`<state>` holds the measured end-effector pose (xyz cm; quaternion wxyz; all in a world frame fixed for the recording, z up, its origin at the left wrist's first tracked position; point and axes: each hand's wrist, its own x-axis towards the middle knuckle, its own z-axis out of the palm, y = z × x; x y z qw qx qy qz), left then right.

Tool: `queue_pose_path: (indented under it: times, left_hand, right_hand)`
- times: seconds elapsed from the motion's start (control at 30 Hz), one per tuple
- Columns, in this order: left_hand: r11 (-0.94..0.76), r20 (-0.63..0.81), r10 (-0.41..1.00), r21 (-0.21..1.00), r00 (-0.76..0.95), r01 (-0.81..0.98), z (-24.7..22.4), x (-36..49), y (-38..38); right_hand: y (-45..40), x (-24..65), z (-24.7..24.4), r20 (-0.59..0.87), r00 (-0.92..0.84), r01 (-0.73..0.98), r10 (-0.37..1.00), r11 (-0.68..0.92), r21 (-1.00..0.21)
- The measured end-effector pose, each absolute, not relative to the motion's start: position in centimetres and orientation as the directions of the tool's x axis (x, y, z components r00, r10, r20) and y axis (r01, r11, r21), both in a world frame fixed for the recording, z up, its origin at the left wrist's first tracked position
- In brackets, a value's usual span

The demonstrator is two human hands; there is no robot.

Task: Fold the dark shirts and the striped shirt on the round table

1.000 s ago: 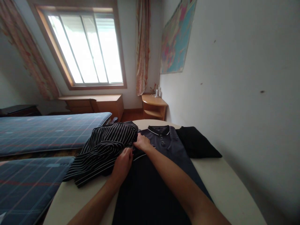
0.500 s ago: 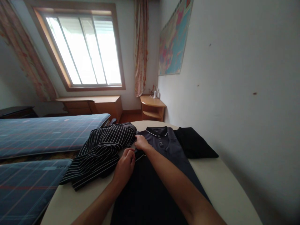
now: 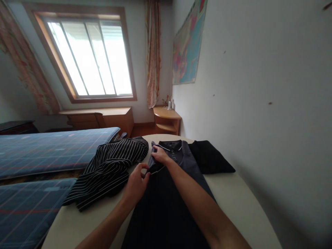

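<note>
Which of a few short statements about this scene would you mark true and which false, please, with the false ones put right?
1. The left hand pinches the edge of the dark polo shirt. True.
2. The striped garment lies to the left of the polo shirt. True.
3. The right hand holds the striped garment. False: the right hand holds the polo shirt.
4. The folded black garment lies between the striped garment and the polo shirt. False: it lies to the right of the polo shirt.
5. A map hangs on the right-hand wall. True.
6. The collar is plain all over. False: it has a white line along its edge.
</note>
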<state>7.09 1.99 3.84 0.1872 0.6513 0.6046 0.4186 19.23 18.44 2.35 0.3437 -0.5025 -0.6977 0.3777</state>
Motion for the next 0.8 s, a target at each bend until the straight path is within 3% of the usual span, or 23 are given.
queue_pose_path:
  times: [0.3,0.53,0.7,0.8]
  left_hand:
    - [-0.266,0.299,0.954,0.801,0.027,0.537,4.7,13.5,2.3]
    - [-0.297,0.213,0.953,0.792,0.216,0.533,2.8,16.7,2.2]
    - [-0.421,0.299,0.906,0.567,0.3,0.708,1.7,15.6,1.7]
    - [-0.399,0.232,0.916,0.442,0.327,0.804,0.6,14.6,1.5]
  right_hand:
    - [19.3,24.6,4.1,0.148,-0.228,0.48,0.962,0.244,-0.843]
    - [18.8,28.8,2.7,0.132,-0.23,0.568,0.964,0.243,-0.786]
    - [17.8,30.3,2.3,0.183,-0.246,0.612,0.952,0.299,-0.732]
    - [16.3,31.3,2.6,0.213,-0.279,0.667,0.936,0.349,-0.658]
